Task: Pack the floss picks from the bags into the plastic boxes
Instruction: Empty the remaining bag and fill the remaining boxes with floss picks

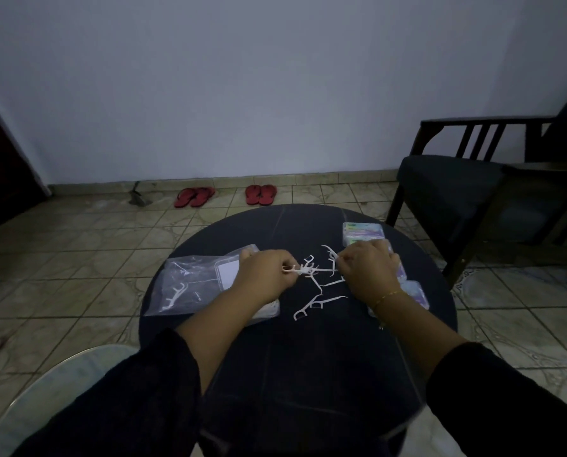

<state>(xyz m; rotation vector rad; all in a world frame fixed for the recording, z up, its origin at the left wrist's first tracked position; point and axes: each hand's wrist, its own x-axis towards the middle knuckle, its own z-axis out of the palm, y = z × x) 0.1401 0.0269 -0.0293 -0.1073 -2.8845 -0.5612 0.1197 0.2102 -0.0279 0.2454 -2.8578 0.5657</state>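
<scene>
- Round dark worktop (pixel 275 341) in front of me, everything for the job sits on its far half.
- Clear plastic bag (pixel 189 285) lies far left, under/behind my left wrist; a couple of white picks are left inside it, w/ a pale flat plastic box (pixel 227 273) at its right end, partly hidden by my arm.
- Stack of small clear plastic boxes w/ pastel labels (pixel 363 233) far right, just beyond my right hand; more boxes seem to sit under that wrist, can't tell how many.
- Loose scatter of white plastic floss picks (pixel 321 290) lies in the middle, between my 2 hands, pointing every which way; nearest ones run roughly left-right, bow ends toward me.
- Left hand (pixel 269 275) has fingers curled, pinching a small bunch of picks at their handles, heads fanning right toward centre.
- Right hand (pixel 368 270) has fingers curled down at the pile's right edge; looks like it pinches one pick, but the tips are hidden so I can't tell for sure.
- Key relation: the pile is about equally near both hands, boxes are on the right, so I judge the bunch must travel rightward, handles lined up w/ a box's long side.
</scene>
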